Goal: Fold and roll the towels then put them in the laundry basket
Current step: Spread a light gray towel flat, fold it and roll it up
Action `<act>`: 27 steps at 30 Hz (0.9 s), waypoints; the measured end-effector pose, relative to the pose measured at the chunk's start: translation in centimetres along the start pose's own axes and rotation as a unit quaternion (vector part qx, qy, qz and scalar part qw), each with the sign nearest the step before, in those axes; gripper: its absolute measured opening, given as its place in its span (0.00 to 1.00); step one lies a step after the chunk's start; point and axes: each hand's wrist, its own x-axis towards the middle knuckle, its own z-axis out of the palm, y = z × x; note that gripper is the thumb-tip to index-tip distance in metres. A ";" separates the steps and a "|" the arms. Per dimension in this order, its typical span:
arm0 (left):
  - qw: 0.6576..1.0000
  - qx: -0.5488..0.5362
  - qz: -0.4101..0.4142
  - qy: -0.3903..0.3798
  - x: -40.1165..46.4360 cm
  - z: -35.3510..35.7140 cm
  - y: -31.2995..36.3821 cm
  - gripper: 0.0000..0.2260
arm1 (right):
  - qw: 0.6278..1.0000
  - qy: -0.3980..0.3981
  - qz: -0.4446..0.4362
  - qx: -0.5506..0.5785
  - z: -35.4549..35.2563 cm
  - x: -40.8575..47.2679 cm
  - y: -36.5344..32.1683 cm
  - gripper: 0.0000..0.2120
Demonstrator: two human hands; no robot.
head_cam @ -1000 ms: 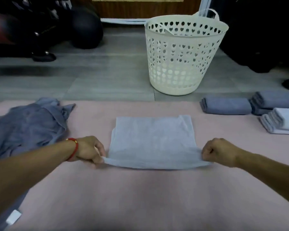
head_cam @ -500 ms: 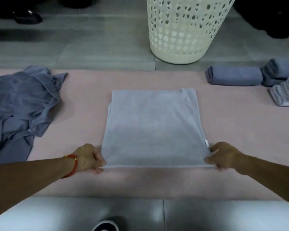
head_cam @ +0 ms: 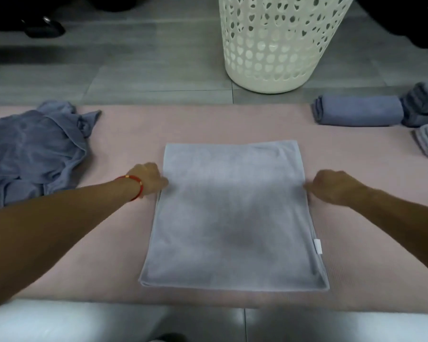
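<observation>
Folded pale towel lay flat at the centre of the pink mat. Left hand, at 9 o'clock, and right hand, at 3 o'clock, each pinched a side edge with curled fingers. Laundry basket stood at 12 o'clock.

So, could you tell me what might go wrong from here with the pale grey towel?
1. Both hands, left hand and right hand, sit mid-edge on the folded pale grey towel; the next fold may land skewed.
2. The near layers look uneven, so rolling could come out loose.
</observation>
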 end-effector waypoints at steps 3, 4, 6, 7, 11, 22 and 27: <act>0.991 -0.122 -0.041 0.040 3.3 -0.8 2.1 0.19 | 0.991 0.034 0.016 0.130 -1.7 4.0 -2.0 0.26; 0.988 -0.144 -0.050 0.040 3.9 -0.8 2.5 0.19 | 0.984 0.045 0.009 0.170 -2.0 4.9 -2.8 0.27; 0.978 -0.188 -0.061 0.061 5.5 -0.7 2.8 0.20 | 0.967 0.071 -0.017 0.244 -2.2 6.6 -4.1 0.29; 0.970 -0.222 -0.059 0.082 6.3 -0.7 2.8 0.22 | 0.956 0.076 -0.029 0.281 -2.1 7.3 -4.7 0.28; 0.903 -0.407 -0.070 0.118 8.1 -0.9 2.9 0.18 | 0.887 0.110 0.016 0.449 -0.9 9.4 -5.5 0.16; 0.966 -0.243 0.029 -0.084 0.8 0.6 -2.3 0.06 | 0.844 0.043 0.004 0.534 -0.6 7.1 -3.2 0.27; 0.985 -0.133 0.044 -0.096 -1.5 3.5 -3.6 0.05 | 0.899 0.005 -0.013 0.439 -1.2 4.6 -3.5 0.11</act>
